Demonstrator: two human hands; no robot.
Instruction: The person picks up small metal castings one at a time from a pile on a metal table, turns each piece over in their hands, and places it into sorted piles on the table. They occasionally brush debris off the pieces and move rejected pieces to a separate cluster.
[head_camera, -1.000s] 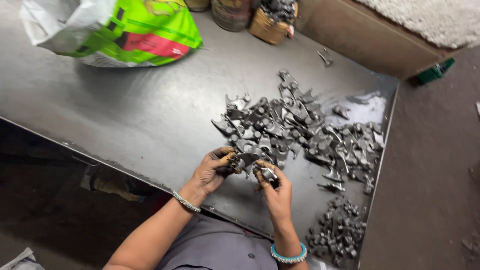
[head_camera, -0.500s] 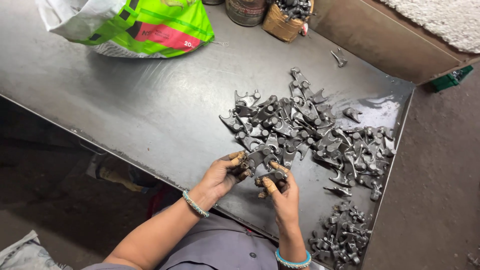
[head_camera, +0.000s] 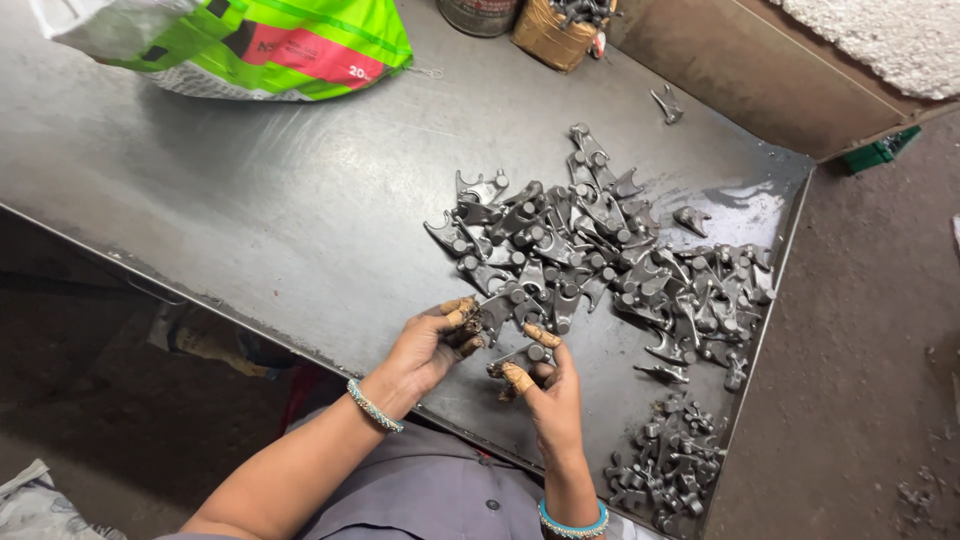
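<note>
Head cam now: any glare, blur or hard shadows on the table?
Head view: sharp, no motion blur on either hand, left hand or right hand; a bright sheen patch on the metal table at the far right corner; soft diffuse shadows under the pile of metal parts; dark floor at left.

I see one package: a slumped green sack with red and white panels, at the table's far-left edge.

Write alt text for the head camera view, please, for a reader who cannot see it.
Seen from above, a person's left hand and right hand each hold a small dark grey forged metal part at the near edge of a grey steel table. A spread pile of similar metal parts lies just beyond, and a green and white plastic sack lies at the far side.
</note>
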